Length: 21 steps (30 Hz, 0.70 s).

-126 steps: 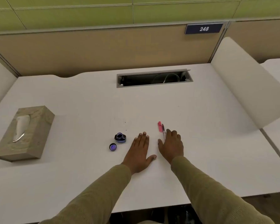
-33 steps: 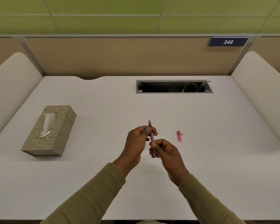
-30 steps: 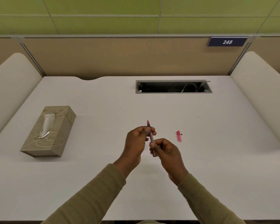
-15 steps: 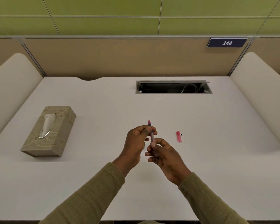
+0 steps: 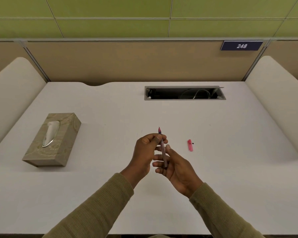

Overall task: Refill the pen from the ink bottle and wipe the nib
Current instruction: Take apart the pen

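Note:
A slim pink pen [image 5: 163,152] points away from me, nib up and uncapped, above the white desk [image 5: 110,194]. My left hand [image 5: 147,152] pinches it near the nib end between thumb and fingers. My right hand [image 5: 175,166] lies under the pen's rear end, palm up, fingers loosely spread and touching the barrel. The pink pen cap [image 5: 190,145] lies on the desk to the right of my hands. The ink bottle is not visible; my hands may hide it.
A beige tissue box [image 5: 52,139] with a tissue sticking out stands at the left. An open cable slot [image 5: 184,93] is set in the desk at the back. Padded white dividers [image 5: 272,93] flank both sides, and a partition wall stands behind.
My right hand has loosened from a closed grip on the pen's rear end to open fingers beneath it. The left hand keeps its pinch; the pen has hardly moved.

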### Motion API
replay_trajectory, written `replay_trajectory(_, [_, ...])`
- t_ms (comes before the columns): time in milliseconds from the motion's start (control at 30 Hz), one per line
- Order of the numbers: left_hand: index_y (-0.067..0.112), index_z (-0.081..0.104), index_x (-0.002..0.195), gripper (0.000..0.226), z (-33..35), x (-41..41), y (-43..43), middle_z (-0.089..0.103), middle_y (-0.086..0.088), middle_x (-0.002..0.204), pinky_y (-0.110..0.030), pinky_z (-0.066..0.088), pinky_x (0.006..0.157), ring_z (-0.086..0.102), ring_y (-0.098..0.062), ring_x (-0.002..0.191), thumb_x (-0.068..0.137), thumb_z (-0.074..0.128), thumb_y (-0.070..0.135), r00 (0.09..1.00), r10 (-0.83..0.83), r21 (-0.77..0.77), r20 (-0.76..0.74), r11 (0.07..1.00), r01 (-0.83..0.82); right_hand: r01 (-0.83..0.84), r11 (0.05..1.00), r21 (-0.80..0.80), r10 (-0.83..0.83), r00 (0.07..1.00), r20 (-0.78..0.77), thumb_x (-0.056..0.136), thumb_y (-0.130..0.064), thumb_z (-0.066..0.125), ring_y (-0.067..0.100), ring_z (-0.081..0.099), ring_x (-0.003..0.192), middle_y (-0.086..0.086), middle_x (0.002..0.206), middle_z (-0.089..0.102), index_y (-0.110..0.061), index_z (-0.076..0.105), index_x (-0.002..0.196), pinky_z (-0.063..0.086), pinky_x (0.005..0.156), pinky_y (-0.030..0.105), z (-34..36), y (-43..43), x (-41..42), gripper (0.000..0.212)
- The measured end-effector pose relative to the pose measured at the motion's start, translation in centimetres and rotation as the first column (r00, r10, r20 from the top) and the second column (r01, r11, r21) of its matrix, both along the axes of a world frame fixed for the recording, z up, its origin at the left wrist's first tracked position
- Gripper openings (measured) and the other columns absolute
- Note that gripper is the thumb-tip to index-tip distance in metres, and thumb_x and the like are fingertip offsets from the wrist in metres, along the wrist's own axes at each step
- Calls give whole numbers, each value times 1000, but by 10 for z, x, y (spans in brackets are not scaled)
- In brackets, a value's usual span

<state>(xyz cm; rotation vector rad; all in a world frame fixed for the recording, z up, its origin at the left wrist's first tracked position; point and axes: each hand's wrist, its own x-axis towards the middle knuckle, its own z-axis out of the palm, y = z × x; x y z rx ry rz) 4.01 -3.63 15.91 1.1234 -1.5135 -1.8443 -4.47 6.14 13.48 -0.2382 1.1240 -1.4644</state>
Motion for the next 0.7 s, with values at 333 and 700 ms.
replay_trajectory(333, [19, 75, 94, 27, 0, -3, 2, 78, -4, 98, -22, 55, 70, 69, -17, 83, 103, 50, 17, 1000, 8, 12, 5, 1000, -8, -6, 1000, 8, 6, 1000, 6, 104, -39, 48, 27, 65, 82, 17, 97, 69, -6, 66, 122, 55, 72, 37, -2, 1, -4, 42])
replay_trajectory(700, [18, 75, 95, 26, -1, -7, 3, 78, -4, 98, -23, 54, 69, 69, -18, 83, 103, 51, 17, 1000, 15, 23, 3, 1000, -15, -9, 1000, 27, 9, 1000, -3, 105, -39, 45, 25, 65, 81, 15, 96, 70, -7, 69, 121, 54, 70, 35, -3, 3, -8, 43])
